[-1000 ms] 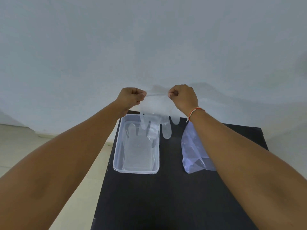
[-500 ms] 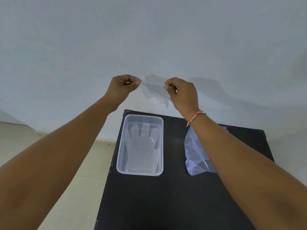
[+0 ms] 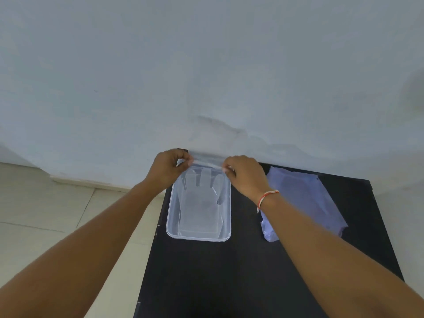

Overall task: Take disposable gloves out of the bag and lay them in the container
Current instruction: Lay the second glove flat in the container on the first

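Note:
A clear plastic container (image 3: 170, 222) stands on the black table, at its left side. My left hand (image 3: 168, 167) and my right hand (image 3: 244, 173) each pinch a corner of a thin transparent disposable glove (image 3: 206, 162), stretched between them over the container's far end. The glove's cuff edge runs between my fingertips; how far it hangs down I cannot tell. Another clear glove (image 3: 199, 200) lies flat inside the container, fingers pointing away from me. The pale bluish plastic bag (image 3: 305, 198) lies on the table right of my right wrist.
The black table (image 3: 241, 278) ends at its left edge just beside the container, with tiled floor (image 3: 46, 214) below. A pale wall (image 3: 206, 65) rises directly behind the table's far edge. A red and white thread band circles my right wrist.
Both hands have come down from in front of the wall to the container's far end, still holding the stretched glove between them.

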